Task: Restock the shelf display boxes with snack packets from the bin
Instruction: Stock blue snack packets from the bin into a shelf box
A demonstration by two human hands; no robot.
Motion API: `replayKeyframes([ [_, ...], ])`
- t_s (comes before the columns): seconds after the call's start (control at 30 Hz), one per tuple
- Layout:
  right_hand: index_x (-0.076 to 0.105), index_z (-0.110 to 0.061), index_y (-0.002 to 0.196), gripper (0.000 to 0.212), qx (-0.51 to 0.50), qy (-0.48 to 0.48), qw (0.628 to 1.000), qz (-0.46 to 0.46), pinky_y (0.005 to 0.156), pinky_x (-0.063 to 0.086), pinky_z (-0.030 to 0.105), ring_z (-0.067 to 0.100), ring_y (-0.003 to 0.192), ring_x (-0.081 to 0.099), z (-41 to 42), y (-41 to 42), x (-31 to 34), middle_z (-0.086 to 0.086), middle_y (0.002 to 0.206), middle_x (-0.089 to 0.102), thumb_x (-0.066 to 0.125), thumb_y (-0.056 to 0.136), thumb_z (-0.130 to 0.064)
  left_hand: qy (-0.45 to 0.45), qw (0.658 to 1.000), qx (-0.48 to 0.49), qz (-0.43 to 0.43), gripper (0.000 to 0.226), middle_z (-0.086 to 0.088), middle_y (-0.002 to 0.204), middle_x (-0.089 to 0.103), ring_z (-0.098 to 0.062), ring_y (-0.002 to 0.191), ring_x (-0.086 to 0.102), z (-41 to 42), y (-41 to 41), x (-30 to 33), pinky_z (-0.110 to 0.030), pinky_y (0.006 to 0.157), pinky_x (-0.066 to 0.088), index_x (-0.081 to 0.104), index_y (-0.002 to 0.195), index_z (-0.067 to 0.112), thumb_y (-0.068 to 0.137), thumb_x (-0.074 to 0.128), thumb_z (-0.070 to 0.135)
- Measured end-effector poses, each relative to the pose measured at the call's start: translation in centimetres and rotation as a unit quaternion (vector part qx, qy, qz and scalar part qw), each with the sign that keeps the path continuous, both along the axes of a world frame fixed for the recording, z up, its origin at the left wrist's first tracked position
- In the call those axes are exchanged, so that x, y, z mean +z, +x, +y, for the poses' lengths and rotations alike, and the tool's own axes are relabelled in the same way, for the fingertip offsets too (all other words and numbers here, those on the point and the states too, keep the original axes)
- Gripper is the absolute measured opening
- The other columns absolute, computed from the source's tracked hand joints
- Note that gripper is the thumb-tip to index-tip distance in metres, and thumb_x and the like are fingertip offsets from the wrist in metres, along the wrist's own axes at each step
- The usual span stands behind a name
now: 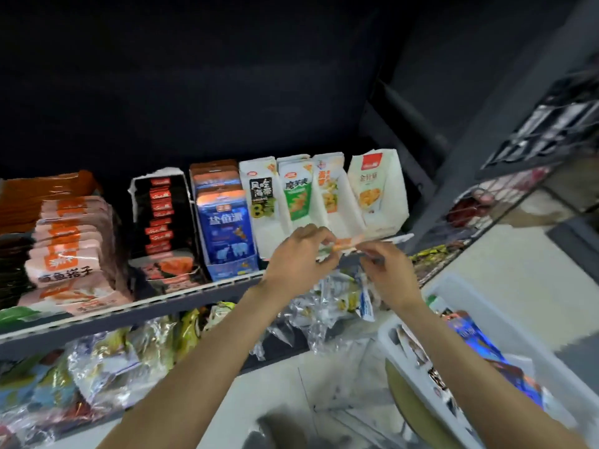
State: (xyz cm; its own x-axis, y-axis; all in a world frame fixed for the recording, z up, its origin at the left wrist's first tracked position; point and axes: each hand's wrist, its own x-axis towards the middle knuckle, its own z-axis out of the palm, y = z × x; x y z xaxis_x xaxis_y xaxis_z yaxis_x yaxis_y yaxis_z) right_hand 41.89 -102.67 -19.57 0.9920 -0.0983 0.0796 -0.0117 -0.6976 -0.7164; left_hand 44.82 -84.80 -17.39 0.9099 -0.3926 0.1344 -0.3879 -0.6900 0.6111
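Snack packets (348, 243): thin flat stack, held level between left hand (299, 254) and right hand (385, 267), fingers of both pinching its ends, just before white display boxes (324, 196); bin (453, 286) lower right.

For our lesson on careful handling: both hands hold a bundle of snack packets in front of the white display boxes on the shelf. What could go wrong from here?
1. The packets are held by their ends between the left hand and the right hand, so the middle ones may slip out.
2. The white display boxes look light, so pushing packets in could shift or tip one.
3. Dropped packets could miss the bin and land among the bags on the lower shelf.
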Motion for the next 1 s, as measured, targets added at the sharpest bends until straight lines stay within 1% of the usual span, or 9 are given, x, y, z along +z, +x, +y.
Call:
replayKeyframes([
  [0.03, 0.065, -0.007, 0.109, 0.022, -0.018, -0.009, 1.0, 0.013, 0.078, 0.048, 0.023, 0.02, 0.094, 0.061, -1.9, -1.2, -0.9, 0.009, 0.106, 0.063, 0.058, 0.089, -0.002, -0.007, 1.0, -0.018, 0.019, 0.026, 0.003, 0.11, 0.057, -0.017, 0.102, 0.055, -2.1, -0.4, -1.0, -0.035, 0.084, 0.048, 0.058, 0.112, 0.018, 0.09, 0.056, 0.032],
  [0.13, 0.067, -0.006, 0.108, 0.024, -0.099, -0.036, 0.991, 0.08, 0.077, 0.041, 0.021, 0.023, 0.096, 0.06, -7.9, -4.9, -4.3, 0.009, 0.109, 0.065, 0.057, 0.087, -0.002, -0.031, 0.994, -0.057, 0.091, 0.023, 0.001, 0.106, 0.061, -0.018, 0.097, 0.058, -8.4, -2.0, -4.0, -0.036, 0.08, 0.049, 0.06, 0.107, 0.017, 0.089, 0.059, 0.031],
  [0.3, 0.06, -0.01, 0.121, 0.035, -0.165, -0.092, 0.956, 0.226, 0.093, 0.04, 0.032, 0.03, 0.112, 0.054, -17.0, -10.3, -10.0, 0.013, 0.123, 0.06, 0.058, 0.086, -0.011, -0.01, 0.975, -0.108, 0.193, 0.026, -0.004, 0.116, 0.061, -0.019, 0.104, 0.057, -17.3, -4.7, -8.9, -0.03, 0.088, 0.046, 0.059, 0.113, 0.013, 0.091, 0.056, 0.027],
  [0.43, 0.031, -0.014, 0.145, 0.064, -0.146, -0.147, 0.917, 0.341, 0.112, 0.02, 0.034, 0.03, 0.139, 0.022, -21.9, -13.6, -12.0, 0.013, 0.151, 0.027, 0.06, 0.089, -0.025, 0.07, 0.96, -0.143, 0.23, 0.042, -0.011, 0.134, 0.051, -0.025, 0.119, 0.05, -22.3, -6.1, -11.6, -0.029, 0.092, 0.04, 0.047, 0.134, 0.011, 0.094, 0.053, 0.024],
  [0.53, 0.027, -0.018, 0.146, 0.067, -0.111, -0.163, 0.909, 0.368, 0.111, 0.022, 0.033, 0.028, 0.141, 0.019, -24.4, -15.1, -12.7, 0.01, 0.154, 0.021, 0.061, 0.088, -0.027, 0.101, 0.943, -0.186, 0.255, 0.051, -0.008, 0.143, 0.042, -0.026, 0.126, 0.044, -25.2, -6.6, -13.7, -0.032, 0.099, 0.04, 0.037, 0.141, 0.015, 0.093, 0.052, 0.021],
  [0.67, 0.032, -0.014, 0.144, 0.065, -0.096, -0.163, 0.915, 0.358, 0.108, 0.027, 0.033, 0.028, 0.137, 0.025, -26.7, -15.8, -13.2, 0.009, 0.15, 0.028, 0.063, 0.088, -0.018, 0.183, 0.911, -0.255, 0.267, 0.075, -0.004, 0.158, 0.008, -0.023, 0.145, 0.013, -28.5, -6.3, -16.7, -0.037, 0.116, 0.021, 0.008, 0.151, 0.019, 0.093, 0.054, 0.03],
  [0.77, 0.044, -0.01, 0.136, 0.051, -0.122, -0.156, 0.926, 0.323, 0.103, 0.03, 0.029, 0.028, 0.13, 0.033, -27.9, -15.5, -13.5, 0.01, 0.142, 0.039, 0.06, 0.088, -0.008, 0.26, 0.892, -0.278, 0.245, 0.081, -0.004, 0.158, -0.008, -0.02, 0.146, -0.003, -29.9, -5.9, -17.8, -0.035, 0.119, 0.01, -0.002, 0.151, 0.018, 0.093, 0.052, 0.038],
  [0.9, 0.065, 0.0, 0.102, 0.017, -0.172, -0.143, 0.936, 0.27, 0.071, 0.031, 0.02, 0.029, 0.101, 0.054, -29.0, -15.1, -13.3, 0.013, 0.113, 0.059, 0.056, 0.088, 0.001, 0.289, 0.887, -0.258, 0.25, 0.072, -0.004, 0.159, -0.007, -0.022, 0.146, 0.0, -30.6, -6.1, -18.9, -0.036, 0.118, 0.014, 0.009, 0.151, 0.024, 0.094, 0.05, 0.041],
  [1.0, 0.063, 0.0, 0.089, 0.01, -0.206, -0.091, 0.948, 0.225, 0.067, 0.037, 0.028, 0.032, 0.085, 0.06, -29.7, -15.1, -13.0, 0.014, 0.091, 0.065, 0.054, 0.087, 0.003, 0.215, 0.925, -0.191, 0.247, 0.068, -0.005, 0.158, 0.007, -0.025, 0.144, 0.015, -30.8, -6.2, -19.9, -0.039, 0.114, 0.025, 0.017, 0.15, 0.026, 0.093, 0.053, 0.035],
])
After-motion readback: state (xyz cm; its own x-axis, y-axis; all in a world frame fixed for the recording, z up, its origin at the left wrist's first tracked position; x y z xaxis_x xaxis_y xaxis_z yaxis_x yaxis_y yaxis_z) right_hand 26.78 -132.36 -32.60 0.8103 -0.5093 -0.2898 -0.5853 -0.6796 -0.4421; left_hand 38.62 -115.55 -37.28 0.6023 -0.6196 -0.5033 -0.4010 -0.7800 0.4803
